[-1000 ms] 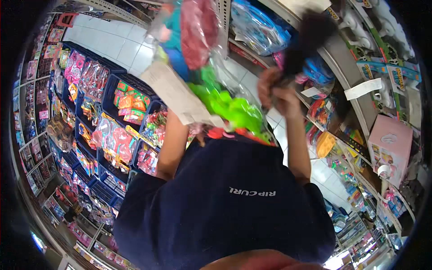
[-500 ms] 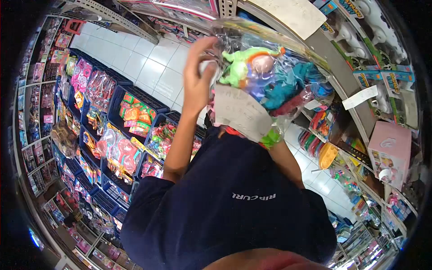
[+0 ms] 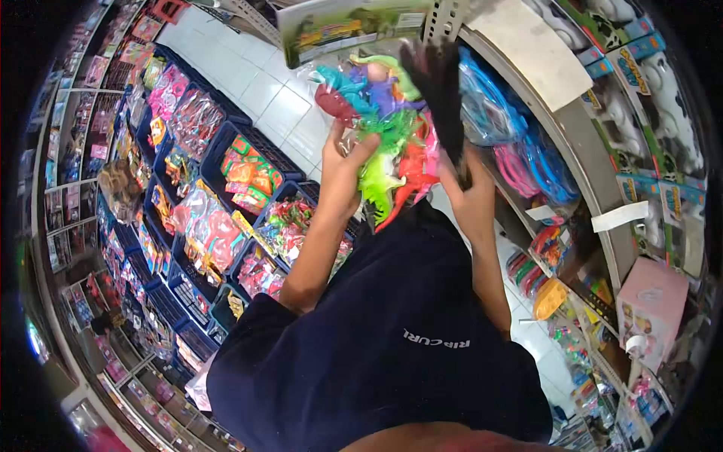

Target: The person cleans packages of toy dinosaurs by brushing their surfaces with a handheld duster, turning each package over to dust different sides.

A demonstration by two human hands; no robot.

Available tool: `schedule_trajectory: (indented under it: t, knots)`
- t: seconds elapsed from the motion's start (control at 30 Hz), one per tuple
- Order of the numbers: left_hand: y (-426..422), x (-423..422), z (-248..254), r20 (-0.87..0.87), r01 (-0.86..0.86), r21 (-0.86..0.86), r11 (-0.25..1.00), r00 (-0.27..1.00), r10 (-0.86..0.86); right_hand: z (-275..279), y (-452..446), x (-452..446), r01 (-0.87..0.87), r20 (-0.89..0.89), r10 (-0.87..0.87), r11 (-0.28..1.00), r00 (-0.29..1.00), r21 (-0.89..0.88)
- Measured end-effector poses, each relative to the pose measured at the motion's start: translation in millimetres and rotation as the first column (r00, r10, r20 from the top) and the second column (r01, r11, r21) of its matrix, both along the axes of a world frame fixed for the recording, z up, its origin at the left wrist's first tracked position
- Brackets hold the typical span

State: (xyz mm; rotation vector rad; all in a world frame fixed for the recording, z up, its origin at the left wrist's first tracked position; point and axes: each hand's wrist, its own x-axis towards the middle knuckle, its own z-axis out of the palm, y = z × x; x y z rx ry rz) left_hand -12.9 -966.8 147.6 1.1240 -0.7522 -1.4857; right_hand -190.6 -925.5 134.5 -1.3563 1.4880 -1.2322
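In front of my chest is a clear plastic bag of toy dinosaurs (image 3: 388,135), coloured green, teal, red, purple and pink, with a printed header card (image 3: 354,30) at its top. My left hand (image 3: 345,169) is closed on the bag's left side, its thumb lying over the front. On the other side, my right hand (image 3: 473,197) closes around the lower end of a long black bristly thing (image 3: 440,98), blurred, which rises along the bag's right edge. Whether the right fingers also pinch the bag is hidden.
Blue baskets (image 3: 252,181) of packaged toys line the left side. To the right, a metal shelf (image 3: 580,162) carries boxed toys, blue and pink plastic items, and a pink box (image 3: 654,305). White floor tiles (image 3: 275,102) show between them.
The bag has turned, bringing its header card to the top and taking the handwritten paper out of sight. My left hand now grips its side, and my right hand has come into view with the black thing.
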Motion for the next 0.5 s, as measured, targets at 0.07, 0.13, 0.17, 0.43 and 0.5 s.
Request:
schedule_trajectory:
  t: [0.07,0.13,0.17,0.43,0.5]
  knots:
    - [-2.8,-1.8,-4.1,-0.082,-0.016,0.054,0.998,0.996,0.020,-8.2,3.0,-14.5,0.042,-0.098,-0.048,0.997,0.994,-0.061]
    - [-2.5,-2.2,-2.9,-0.126,0.083,0.071,0.994,0.989,-0.073,-4.7,12.9,-31.0,0.159,-0.161,-0.145,0.985,0.976,0.074]
    - [-2.3,-4.5,-5.6,-0.110,0.099,0.080,0.992,0.990,-0.090,-5.6,12.2,-31.3,0.189,-0.173,-0.164,0.973,0.971,0.136]
    - [5.7,-9.9,-17.8,0.184,0.386,-0.006,0.922,0.907,-0.379,31.6,5.2,-56.6,-0.370,-0.361,0.320,0.926,0.876,-0.077]
    - [1.8,-5.0,-11.4,0.236,0.430,0.025,0.902,0.875,-0.423,45.2,0.5,-59.5,-0.342,-0.315,0.314,0.939,0.896,-0.034]
